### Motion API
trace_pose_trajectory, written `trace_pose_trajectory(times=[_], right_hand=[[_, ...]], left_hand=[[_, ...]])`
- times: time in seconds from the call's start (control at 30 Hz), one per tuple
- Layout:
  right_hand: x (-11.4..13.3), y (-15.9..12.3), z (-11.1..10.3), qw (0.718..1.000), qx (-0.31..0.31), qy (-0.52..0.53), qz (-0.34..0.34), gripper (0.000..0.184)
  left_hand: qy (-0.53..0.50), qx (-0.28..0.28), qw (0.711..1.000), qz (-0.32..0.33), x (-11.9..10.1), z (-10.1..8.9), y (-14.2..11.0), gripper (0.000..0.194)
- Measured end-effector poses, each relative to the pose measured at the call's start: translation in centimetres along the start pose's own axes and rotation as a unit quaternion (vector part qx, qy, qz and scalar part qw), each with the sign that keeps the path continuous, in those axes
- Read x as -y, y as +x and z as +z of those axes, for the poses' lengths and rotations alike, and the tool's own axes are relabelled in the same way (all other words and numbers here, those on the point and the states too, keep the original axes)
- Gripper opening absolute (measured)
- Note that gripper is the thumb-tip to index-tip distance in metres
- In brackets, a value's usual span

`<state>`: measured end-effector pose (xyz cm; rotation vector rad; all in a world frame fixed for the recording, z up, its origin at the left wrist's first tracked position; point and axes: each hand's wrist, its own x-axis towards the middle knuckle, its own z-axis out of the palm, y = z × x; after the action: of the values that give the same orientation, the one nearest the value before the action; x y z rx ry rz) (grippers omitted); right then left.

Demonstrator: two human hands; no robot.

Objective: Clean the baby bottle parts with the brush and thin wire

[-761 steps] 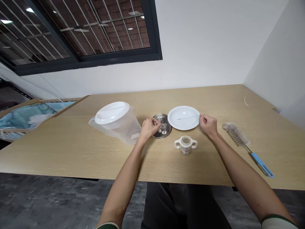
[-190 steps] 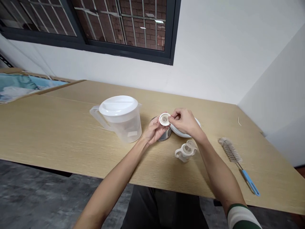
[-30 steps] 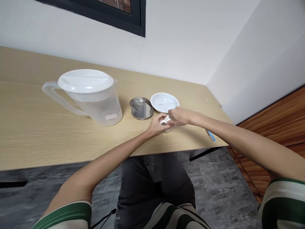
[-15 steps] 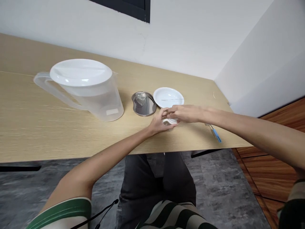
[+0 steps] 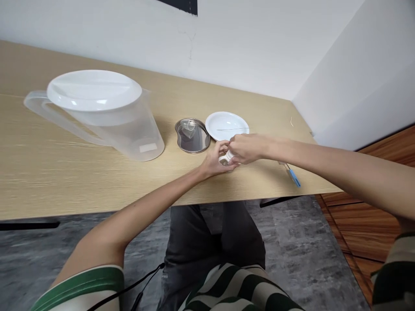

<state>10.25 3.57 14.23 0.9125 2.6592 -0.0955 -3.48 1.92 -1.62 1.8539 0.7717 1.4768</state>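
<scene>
White cup (image 5: 230, 154), mostly hidden; left grip (image 5: 214, 162) and right grip (image 5: 245, 149) both clasped around it; details indistinct

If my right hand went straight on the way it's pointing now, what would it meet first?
Probably your left hand: it lies ahead of your right hand, and both are on the white cup. The metal tray looks in line beyond, though depth is unclear.

Left hand (image 5: 214, 161): on near side of white plate (image 5: 226, 122), thumb and fingers curled inward. Right hand (image 5: 245, 148): also on near side, back upward, fingers bent, close beside left. Both forearms (image 5: 158, 196): bare.
</scene>
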Motion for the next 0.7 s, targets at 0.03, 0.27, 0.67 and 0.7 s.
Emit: trace_pose_trajectory(times=[0.03, 0.27, 0.67, 0.7], right_hand=[[0.6, 0.3, -0.3, 0.999, 0.017, 0.008, 0.047, 0.031], [1.7, 1.7, -1.9, 0.974, 0.068, 0.107, 0.187, 0.042], [-1.3, -2.4, -0.5, 0.998, -0.02, 0.046, -0.035, 0.056], [-1.4, -2.4, -0.2, 0.997, -0.032, 0.042, -0.048, 0.052]], left_hand=[[-0.005, -0.001, 1.0, -0.007, 0.0, 0.1, 0.0, 0.076], [0.012, -0.031, 0.999, -0.026, -0.5, 0.1, 0.0, 0.086], [-0.036, -0.019, 0.998, -0.052, -0.5, 0.3, -0.1, 0.076], [-0.042, -0.017, 0.998, -0.048, -0.5, 0.3, -0.1, 0.075]])
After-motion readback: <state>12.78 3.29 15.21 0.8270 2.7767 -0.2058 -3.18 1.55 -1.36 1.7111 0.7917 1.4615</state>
